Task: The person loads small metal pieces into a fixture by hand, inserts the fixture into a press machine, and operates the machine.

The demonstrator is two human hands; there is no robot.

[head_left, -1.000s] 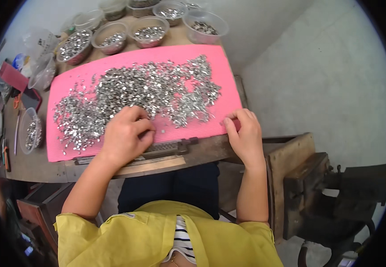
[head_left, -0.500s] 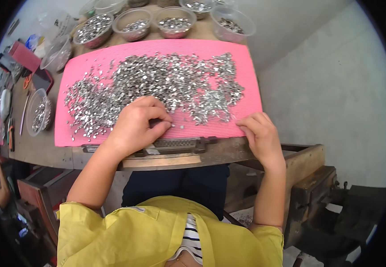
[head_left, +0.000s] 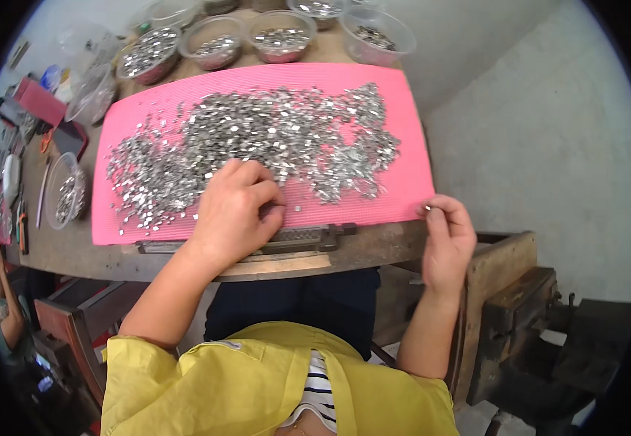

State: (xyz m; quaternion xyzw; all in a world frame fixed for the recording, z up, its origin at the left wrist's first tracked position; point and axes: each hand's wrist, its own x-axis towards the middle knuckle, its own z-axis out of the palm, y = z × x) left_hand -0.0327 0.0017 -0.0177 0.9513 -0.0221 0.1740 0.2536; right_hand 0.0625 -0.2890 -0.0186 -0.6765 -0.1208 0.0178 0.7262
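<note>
Many small shiny silver metal pieces [head_left: 257, 131] lie spread in a loose layer over a pink ribbed mat [head_left: 373, 211]. My left hand [head_left: 239, 207] rests at the near edge of that layer, fingers curled and thumb close to the index finger. Whatever it may pinch is hidden. Beyond the mat's near right corner, my right hand [head_left: 450, 240] is turned with its fingers bent up, pinching a small silver piece [head_left: 428, 208] between thumb and fingertip. One single piece [head_left: 298, 208] lies apart from the layer, right of my left hand.
Clear plastic bowls [head_left: 280, 51] with silver pieces line the far side of the table. At the left are another bowl [head_left: 65, 192], pliers [head_left: 22, 229] and a pink case [head_left: 39, 100]. A dark metal bar [head_left: 293, 240] lies along the near edge. Another person's arm [head_left: 10, 291] shows far left.
My right hand has lifted off the mat's corner, moved slightly right and turned over, showing a silver piece at its fingertips. My left hand has shifted slightly right.
</note>
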